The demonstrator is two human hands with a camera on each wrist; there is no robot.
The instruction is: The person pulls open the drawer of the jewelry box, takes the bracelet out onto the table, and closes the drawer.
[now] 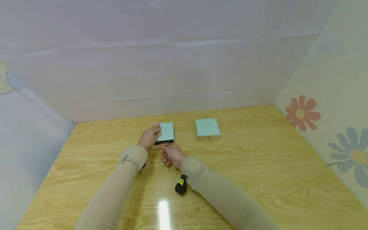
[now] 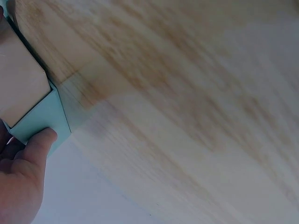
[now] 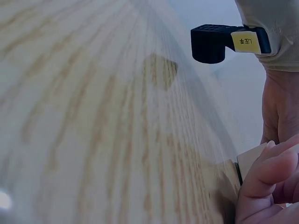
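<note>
A pale teal drawer box (image 1: 167,131) lies on the table, its inner drawer (image 1: 164,146) partly out toward me. Something dark shows in the open gap; what it is I cannot tell. My left hand (image 1: 149,136) grips the box's sleeve from the left side. In the left wrist view the thumb (image 2: 42,140) presses on the teal sleeve (image 2: 39,119), beside the beige drawer front (image 2: 21,70). At the drawer's front edge, my right hand (image 1: 174,155) has curled fingers and pinches the drawer. The right wrist view shows those curled fingers (image 3: 266,179) against the drawer's pale edge (image 3: 250,161).
A second teal box (image 1: 207,128), closed, lies to the right of the first. Both are on a wood-grain table (image 1: 253,166). A pale wall (image 1: 172,64) rises behind, and a flower-printed panel (image 1: 330,127) borders the right side. Each wrist wears a black camera.
</note>
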